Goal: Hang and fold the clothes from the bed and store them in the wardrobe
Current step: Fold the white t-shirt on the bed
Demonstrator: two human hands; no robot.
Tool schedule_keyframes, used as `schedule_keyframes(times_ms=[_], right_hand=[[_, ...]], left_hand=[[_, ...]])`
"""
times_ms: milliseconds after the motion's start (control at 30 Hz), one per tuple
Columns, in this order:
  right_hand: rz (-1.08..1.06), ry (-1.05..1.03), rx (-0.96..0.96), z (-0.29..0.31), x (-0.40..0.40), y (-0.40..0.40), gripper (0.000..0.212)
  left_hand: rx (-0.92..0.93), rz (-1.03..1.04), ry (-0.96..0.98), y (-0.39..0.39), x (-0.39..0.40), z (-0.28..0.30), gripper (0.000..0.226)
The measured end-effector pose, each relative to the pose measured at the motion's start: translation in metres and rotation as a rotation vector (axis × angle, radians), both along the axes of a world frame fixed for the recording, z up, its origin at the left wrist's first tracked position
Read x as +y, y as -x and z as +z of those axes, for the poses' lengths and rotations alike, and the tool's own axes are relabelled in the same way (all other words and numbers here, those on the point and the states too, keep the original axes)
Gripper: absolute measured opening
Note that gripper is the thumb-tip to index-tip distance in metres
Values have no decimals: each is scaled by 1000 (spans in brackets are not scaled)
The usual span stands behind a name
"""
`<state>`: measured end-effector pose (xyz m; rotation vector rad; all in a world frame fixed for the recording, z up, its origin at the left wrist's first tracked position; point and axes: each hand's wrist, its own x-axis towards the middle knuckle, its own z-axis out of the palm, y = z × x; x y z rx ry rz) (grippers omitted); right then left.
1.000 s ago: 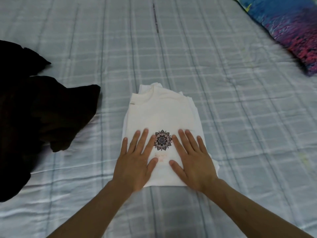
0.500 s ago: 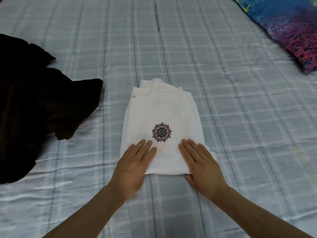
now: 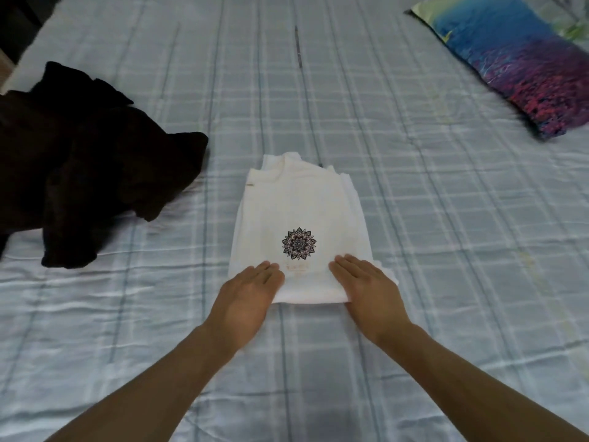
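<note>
Folded shirt (image 3: 299, 212) on bed (image 3: 414, 218), garment heap (image 3: 79, 173) left, pillow (image 3: 510, 59) far right

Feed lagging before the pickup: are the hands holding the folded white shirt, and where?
Not gripped: left hand and right hand rest flat on the folded white T-shirt's near edge.

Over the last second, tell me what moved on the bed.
Both hands slid back toward the person along the white shirt: left hand and right hand now rest flat at its near edge, clear of the print. The shirt stays folded; the black clothes are unmoved.
</note>
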<state>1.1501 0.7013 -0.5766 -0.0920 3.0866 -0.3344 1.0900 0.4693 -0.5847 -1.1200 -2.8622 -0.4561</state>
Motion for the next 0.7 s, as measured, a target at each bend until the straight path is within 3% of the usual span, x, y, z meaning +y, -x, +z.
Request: schedule_keyframes(times_ms=[200, 400, 567, 700], right_hand=[[32, 37, -37, 7, -16, -85, 61], [93, 27, -146, 27, -23, -154, 67], [161, 91, -375, 50, -5, -130, 50], [142, 166, -283, 73, 7, -87, 36]], left_hand=[[-79, -1, 23, -86, -21, 13, 64], [-322, -23, 105, -150, -38, 30, 45], [-388, -5, 59, -138, -41, 50, 43], [-268, 57, 36, -99, -40, 67, 30]])
